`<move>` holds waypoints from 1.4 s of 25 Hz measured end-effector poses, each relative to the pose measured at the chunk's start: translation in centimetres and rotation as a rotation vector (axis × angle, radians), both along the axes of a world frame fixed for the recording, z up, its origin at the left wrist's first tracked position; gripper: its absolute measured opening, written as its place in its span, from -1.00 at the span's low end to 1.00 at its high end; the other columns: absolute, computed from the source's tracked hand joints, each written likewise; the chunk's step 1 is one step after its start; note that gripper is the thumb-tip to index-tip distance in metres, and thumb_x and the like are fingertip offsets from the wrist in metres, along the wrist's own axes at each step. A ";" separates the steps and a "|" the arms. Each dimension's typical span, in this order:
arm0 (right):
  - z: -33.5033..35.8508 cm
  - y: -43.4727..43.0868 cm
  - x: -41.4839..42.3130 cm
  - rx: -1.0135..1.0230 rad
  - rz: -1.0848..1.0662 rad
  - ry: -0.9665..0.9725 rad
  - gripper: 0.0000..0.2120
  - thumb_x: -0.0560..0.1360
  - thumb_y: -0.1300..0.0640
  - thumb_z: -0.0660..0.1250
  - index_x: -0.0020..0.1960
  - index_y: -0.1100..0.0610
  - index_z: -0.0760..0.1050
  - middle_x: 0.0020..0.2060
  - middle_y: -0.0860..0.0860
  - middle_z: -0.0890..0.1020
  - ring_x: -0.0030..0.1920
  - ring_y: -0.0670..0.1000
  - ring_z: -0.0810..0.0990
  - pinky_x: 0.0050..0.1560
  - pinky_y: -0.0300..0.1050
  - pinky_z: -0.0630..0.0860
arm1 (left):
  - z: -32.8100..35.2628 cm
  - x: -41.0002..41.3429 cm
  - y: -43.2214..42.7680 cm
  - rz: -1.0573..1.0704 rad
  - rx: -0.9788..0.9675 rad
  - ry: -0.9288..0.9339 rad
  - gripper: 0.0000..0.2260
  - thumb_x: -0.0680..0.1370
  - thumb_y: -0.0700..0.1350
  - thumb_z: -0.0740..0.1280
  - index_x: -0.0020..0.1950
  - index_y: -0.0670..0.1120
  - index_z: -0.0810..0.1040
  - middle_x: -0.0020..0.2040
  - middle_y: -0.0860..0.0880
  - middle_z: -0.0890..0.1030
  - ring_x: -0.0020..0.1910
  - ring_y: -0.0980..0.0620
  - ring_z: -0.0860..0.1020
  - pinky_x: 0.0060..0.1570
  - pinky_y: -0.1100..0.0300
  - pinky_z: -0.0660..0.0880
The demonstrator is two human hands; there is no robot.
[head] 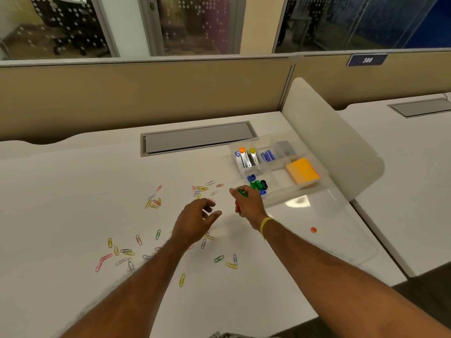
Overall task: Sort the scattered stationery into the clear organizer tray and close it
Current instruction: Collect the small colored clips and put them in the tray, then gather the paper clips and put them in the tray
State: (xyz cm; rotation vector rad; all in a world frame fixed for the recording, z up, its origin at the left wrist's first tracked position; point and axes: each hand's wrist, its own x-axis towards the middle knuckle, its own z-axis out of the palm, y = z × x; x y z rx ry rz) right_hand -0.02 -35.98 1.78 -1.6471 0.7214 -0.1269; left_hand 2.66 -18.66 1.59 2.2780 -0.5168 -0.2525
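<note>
Dozens of coloured paper clips [153, 203] lie scattered over the white bench [73, 191], well apart from the clear organizer tray [292, 192]. The tray sits at the right with its lid [341, 235] folded open toward us. Our right hand [247, 203] is clenched round small green and red pieces [242, 192], too blurred to name. It hangs just beside the tray's near corner, probably gathering a batch so we make fewer trips. Our left hand [197, 220] hovers above a pink clip [211, 200], fingers loosely curled with nothing visibly in them. Orange sticky notes [302, 170] and small green and black items [258, 185] occupy separate compartments. With the paper clips not yet in, we judge the sorting far from finished.
</note>
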 end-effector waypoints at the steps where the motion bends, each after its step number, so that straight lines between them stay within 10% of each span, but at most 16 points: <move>1: 0.2 -1.2 0.1 -0.061 -0.028 -0.022 -0.80 0.49 0.00 0.40 -0.16 0.13 0.52 -0.38 0.06 0.54 -0.43 -0.01 0.50 -0.53 -0.29 0.42 | -0.2 0.0 -0.2 0.008 0.006 -0.006 -0.70 0.48 0.16 0.38 0.15 0.06 0.55 -0.08 0.17 0.57 -0.18 0.21 0.56 -0.24 0.35 0.46; 6: 1.1 -7.0 2.2 -0.390 -0.105 -0.054 -0.74 0.48 -0.01 0.42 -0.06 0.21 0.53 -0.21 0.05 0.58 -0.21 -0.03 0.53 -0.32 -0.46 0.42 | -1.0 0.5 -1.0 0.004 0.032 -0.046 -0.73 0.52 0.09 0.36 0.17 0.05 0.55 -0.05 0.14 0.58 -0.15 0.20 0.56 -0.18 0.29 0.52; 20: 1.0 -11.0 2.3 -0.497 0.034 -0.121 -0.64 0.57 0.10 0.29 0.33 0.19 0.43 0.27 0.12 0.53 0.30 0.07 0.46 0.32 -0.07 0.41 | -2.1 2.6 -0.8 0.082 0.137 -0.056 -0.51 0.50 0.24 0.31 0.35 0.05 0.42 0.27 0.05 0.54 0.19 0.07 0.52 0.12 0.14 0.48; 35: -0.9 -0.3 -2.6 -0.971 0.708 -0.089 -0.13 0.47 -0.26 0.30 0.57 -0.09 -0.14 0.57 -0.01 -0.17 0.57 0.02 -0.15 0.51 0.09 -0.10 | -2.2 -0.5 5.7 -0.044 0.575 -0.192 0.00 0.23 0.65 -0.17 0.53 0.17 -0.33 0.57 -0.01 -0.31 0.53 -0.07 -0.33 0.44 -0.29 -0.24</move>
